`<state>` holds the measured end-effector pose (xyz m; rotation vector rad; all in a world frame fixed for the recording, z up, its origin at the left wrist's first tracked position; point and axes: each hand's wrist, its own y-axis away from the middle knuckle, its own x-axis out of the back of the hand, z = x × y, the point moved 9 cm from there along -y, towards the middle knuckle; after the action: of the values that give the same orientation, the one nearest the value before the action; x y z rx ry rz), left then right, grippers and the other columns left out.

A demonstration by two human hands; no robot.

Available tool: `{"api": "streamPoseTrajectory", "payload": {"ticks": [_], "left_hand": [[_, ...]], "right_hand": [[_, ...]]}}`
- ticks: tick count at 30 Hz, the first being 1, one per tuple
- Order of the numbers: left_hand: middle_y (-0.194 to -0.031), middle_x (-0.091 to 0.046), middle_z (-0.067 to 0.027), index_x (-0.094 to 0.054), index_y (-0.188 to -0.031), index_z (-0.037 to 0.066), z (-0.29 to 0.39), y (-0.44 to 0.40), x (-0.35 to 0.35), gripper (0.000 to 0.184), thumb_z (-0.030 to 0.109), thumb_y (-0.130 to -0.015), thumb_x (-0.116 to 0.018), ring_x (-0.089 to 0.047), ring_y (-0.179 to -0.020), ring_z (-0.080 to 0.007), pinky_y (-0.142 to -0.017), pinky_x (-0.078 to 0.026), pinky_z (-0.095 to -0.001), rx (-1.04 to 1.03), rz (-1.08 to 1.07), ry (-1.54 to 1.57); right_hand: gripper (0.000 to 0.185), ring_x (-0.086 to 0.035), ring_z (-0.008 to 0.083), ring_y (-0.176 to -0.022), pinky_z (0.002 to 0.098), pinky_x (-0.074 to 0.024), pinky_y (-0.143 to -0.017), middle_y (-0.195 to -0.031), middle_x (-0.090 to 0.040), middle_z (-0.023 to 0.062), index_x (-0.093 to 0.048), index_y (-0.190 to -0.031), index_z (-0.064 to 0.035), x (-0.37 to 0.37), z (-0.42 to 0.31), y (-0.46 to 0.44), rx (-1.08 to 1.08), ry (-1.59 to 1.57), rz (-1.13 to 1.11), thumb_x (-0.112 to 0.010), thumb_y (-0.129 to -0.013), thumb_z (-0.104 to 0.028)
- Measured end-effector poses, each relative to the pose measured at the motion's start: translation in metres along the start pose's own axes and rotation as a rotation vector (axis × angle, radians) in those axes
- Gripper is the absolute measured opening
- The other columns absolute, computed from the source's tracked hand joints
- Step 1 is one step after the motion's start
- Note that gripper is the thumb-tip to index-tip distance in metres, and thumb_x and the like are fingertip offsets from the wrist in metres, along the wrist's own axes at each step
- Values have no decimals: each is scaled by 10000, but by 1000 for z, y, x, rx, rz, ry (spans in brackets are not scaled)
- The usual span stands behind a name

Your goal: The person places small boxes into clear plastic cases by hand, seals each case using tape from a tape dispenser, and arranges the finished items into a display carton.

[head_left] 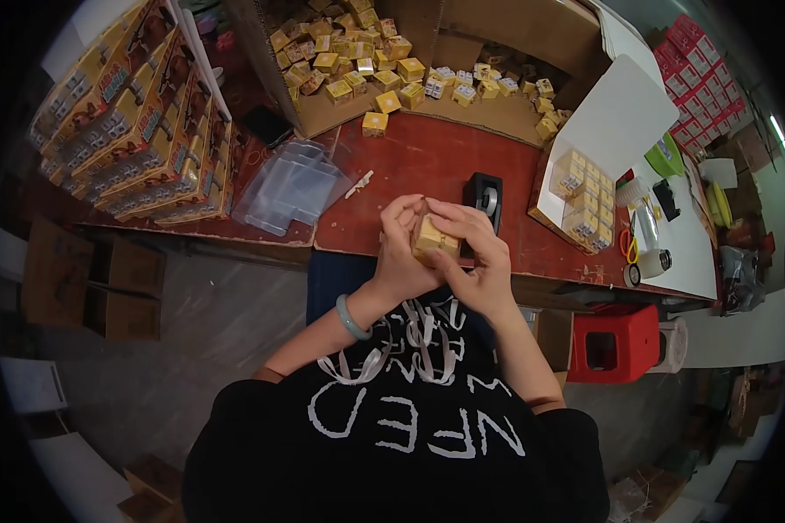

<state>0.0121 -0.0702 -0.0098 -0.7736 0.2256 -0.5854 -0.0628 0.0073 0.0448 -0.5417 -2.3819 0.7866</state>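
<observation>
"Where is the small yellow box (433, 239)?"

"Held up before the person's chest, by the near edge of the bench (427, 157). One box or several pressed together, it's too small to tell."

"And the fingers (467, 227)?"

"Clamped on it from both sides: the left hand (403, 251) cups one side, the right hand (481, 260) wraps the other."

"How is it best handled?"

"With light, even pressure, faces kept square; thin card would probably crease if squeezed at the corners."

"What lies around?"

"A tape dispenser (485, 199) just beyond the right hand, clear plastic sheets (292, 187) to the left, an open carton (619, 105) of neatly packed boxes (589, 205) to the right, loose boxes (358, 65) farther back."
</observation>
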Motion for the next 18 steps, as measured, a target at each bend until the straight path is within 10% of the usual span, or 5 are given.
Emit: {"api": "streamPoseTrajectory", "payload": {"ticks": [8,18], "left_hand": [[-1191,-574,-228,-200,-1407,2,-5,4,-8,966,106,-692,-841,-635,-1045,-263,-864,-529,-348,79,-91,16],[-1160,-577,-210,-269,-1400,26,3,-1,-9,898,72,-701,-830,-635,-1046,-281,-878,-519,-349,79,-32,90]], "right_hand": [[268,-592,274,-1144,372,-452,-987,-1229,-646,163,-687,-1113,1,9,25,7,-271,-360,85,-694,-845,-4],[264,-569,327,-1182,390,-451,-997,-1257,-642,163,-710,-1091,-12,6,-4,5,-4,2,-19,-678,-830,3]]}}
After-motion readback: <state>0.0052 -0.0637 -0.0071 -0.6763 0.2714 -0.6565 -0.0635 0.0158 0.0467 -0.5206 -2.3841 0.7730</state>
